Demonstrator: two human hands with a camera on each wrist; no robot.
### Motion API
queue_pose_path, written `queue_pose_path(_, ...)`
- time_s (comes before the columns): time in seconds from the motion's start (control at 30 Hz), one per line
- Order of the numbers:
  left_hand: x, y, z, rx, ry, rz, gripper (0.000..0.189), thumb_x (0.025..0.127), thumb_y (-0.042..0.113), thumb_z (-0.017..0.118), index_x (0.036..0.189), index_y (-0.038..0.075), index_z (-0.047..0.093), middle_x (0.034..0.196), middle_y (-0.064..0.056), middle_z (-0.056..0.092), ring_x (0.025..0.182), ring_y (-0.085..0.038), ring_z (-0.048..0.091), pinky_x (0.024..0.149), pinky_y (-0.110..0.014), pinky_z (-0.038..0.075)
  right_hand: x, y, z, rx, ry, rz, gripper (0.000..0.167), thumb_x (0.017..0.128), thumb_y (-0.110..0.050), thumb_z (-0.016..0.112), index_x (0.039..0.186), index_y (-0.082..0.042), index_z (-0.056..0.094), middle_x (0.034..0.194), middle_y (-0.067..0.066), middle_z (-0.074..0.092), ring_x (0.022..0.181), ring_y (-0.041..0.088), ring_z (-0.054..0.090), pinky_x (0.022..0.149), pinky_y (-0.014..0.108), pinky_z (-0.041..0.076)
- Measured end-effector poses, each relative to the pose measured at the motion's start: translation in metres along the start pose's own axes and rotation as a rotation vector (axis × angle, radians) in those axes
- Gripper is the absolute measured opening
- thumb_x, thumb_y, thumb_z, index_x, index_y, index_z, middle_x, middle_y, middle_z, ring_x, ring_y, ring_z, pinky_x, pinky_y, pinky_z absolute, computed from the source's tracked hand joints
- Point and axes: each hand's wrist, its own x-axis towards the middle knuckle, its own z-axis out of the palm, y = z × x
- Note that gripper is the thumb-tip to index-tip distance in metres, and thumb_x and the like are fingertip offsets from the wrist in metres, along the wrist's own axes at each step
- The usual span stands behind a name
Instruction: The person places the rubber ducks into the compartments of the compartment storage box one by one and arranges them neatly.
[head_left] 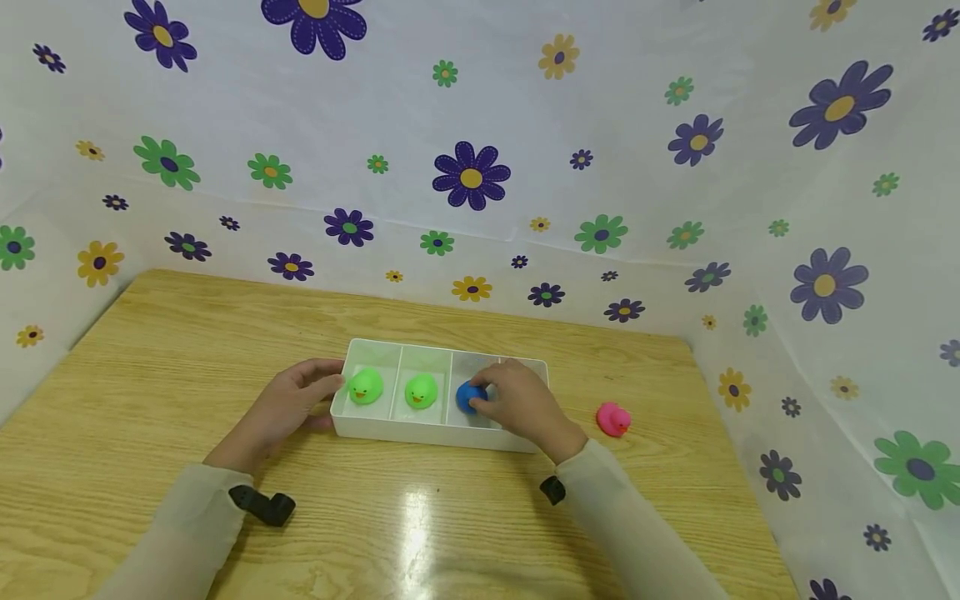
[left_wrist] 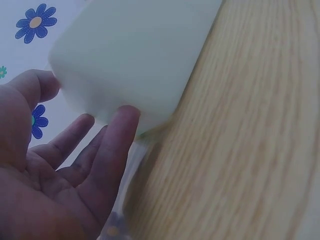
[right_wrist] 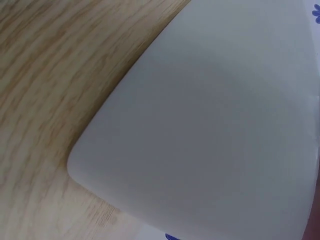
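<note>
A white box (head_left: 431, 433) with several compartments in a row lies on the table. A green rubber duck (head_left: 366, 387) sits in its leftmost compartment, and a second green rubber duck (head_left: 422, 391) in the one beside it. In the third compartment is a blue rubber duck (head_left: 467, 397), partly covered by my right hand (head_left: 521, 402), which pinches it between thumb and fingers. My left hand (head_left: 296, 398) rests its fingertips against the box's left end, fingers spread, as the left wrist view also shows. The right wrist view is filled by the box's outer wall (right_wrist: 200, 125).
A pink rubber duck (head_left: 613, 419) lies on the wooden table (head_left: 315, 533), right of the box. Behind and to the sides hangs a white flower-print cloth (head_left: 510, 108). Dark camera mounts sit on both wrists.
</note>
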Motion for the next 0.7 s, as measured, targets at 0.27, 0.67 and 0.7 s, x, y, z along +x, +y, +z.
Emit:
queue_pose_path(0.27, -0.001, 0.001, 0.001, -0.003, -0.002, 0.002, 0.061, 0.105, 0.044, 0.058, 0.155, 0.011, 0.045, 0.157, -0.015, 0.046, 0.120, -0.030, 0.060, 0.083, -0.032, 0.061, 0.000, 0.001, 0.001, 0.002, -0.025, 0.026, 0.024, 0.092, -0.024, 0.081, 0.111, -0.009, 0.078, 0.103, 0.001, 0.076, 0.100, 0.020, 0.064, 0.094, 0.040, 0.055)
queue_pose_path(0.67, 0.002, -0.002, 0.000, 0.004, 0.003, -0.001, 0.062, 0.105, 0.046, 0.059, 0.155, 0.012, 0.045, 0.156, -0.014, 0.046, 0.122, -0.028, 0.060, 0.083, -0.033, 0.061, -0.014, 0.020, -0.021, 0.032, 0.079, 0.029, 0.035, 0.095, -0.031, 0.076, 0.125, -0.013, 0.073, 0.118, 0.000, 0.072, 0.106, 0.021, 0.062, 0.094, 0.040, 0.055)
queue_pose_path(0.7, 0.002, -0.002, 0.000, 0.006, 0.003, -0.004, 0.062, 0.105, 0.046, 0.059, 0.156, 0.013, 0.045, 0.157, -0.014, 0.046, 0.122, -0.029, 0.059, 0.083, -0.033, 0.061, -0.017, 0.025, -0.026, 0.031, 0.097, 0.026, 0.035, 0.095, -0.030, 0.076, 0.125, -0.012, 0.072, 0.119, 0.001, 0.072, 0.106, 0.022, 0.062, 0.094, 0.042, 0.055)
